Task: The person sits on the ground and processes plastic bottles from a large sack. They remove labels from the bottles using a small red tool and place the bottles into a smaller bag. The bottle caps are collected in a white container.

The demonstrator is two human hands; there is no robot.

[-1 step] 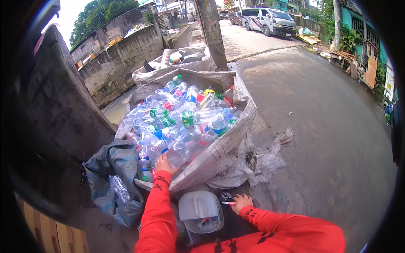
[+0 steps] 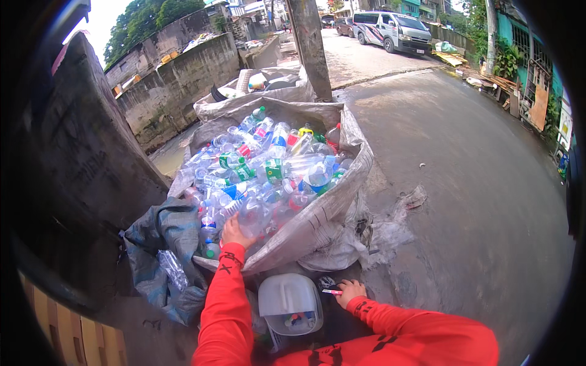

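Note:
My left hand (image 2: pixel 237 233) is closed on a clear plastic bottle (image 2: pixel 252 215) at the near edge of a heap of empty plastic bottles (image 2: pixel 244 174). The heap fills a big whitish woven sack (image 2: pixel 339 207) with its mouth spread wide. My right hand (image 2: pixel 350 293), lower and to the right, grips a slim pink-and-white cutter knife (image 2: pixel 332 292). Between my forearms stands a translucent plastic container (image 2: pixel 287 293), cut open at the front, with small coloured caps (image 2: pixel 297 318) inside.
Left of the big sack lies a grey-blue sack (image 2: pixel 165 244) with a crumpled clear bottle (image 2: pixel 173 268) on it. A second filled sack (image 2: pixel 293 93) stands behind, near a post (image 2: pixel 310 49). Concrete walls (image 2: pixel 177 85) rise at left. A van (image 2: pixel 394 32) is on the road.
My left hand and the bottle have shifted slightly to the left, and the bottle's blue cap no longer shows. My right hand stays almost in place.

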